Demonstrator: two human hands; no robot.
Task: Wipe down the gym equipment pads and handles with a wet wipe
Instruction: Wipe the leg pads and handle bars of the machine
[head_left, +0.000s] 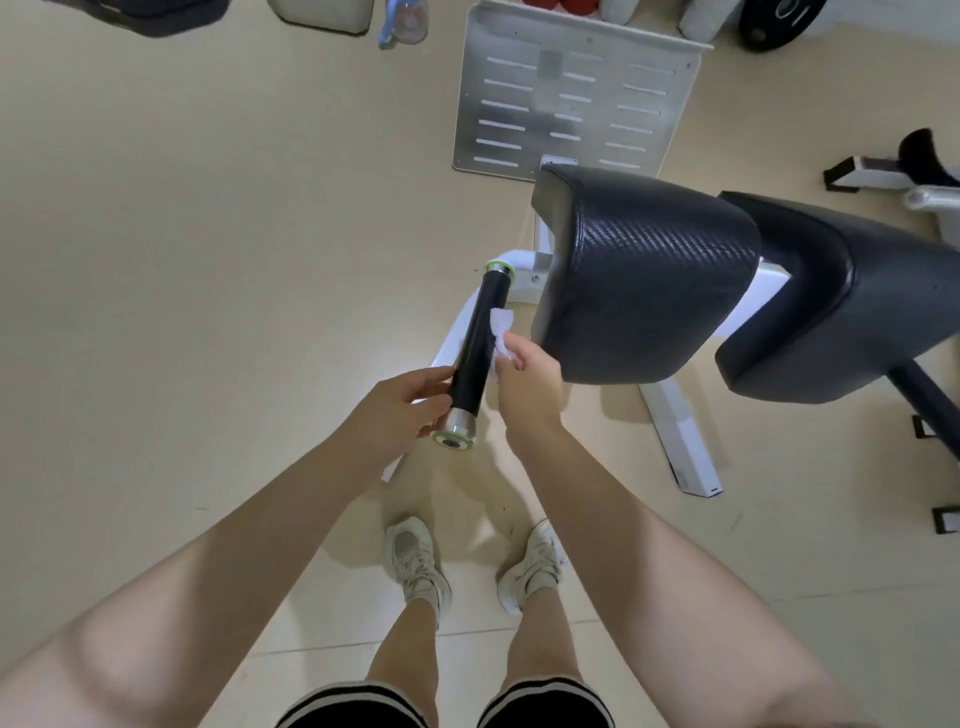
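Right now the left hand (400, 410) is curling its fingers round the lower end of the black handle (475, 353), just above its silver cap, while the right hand (527, 376) is pinching a white wet wipe (501, 332) against the handle's right side, beside the black seat pad (644, 275).

No legible text, numbers or brand marks anywhere in my view. The weight plate (777, 21) at the far upper right carries pale raised markings, too blurred and cropped to read. The perforated metal plate (571, 98) has only slots and a grey patch, no lettering. The black pads (644, 275) are unmarked.
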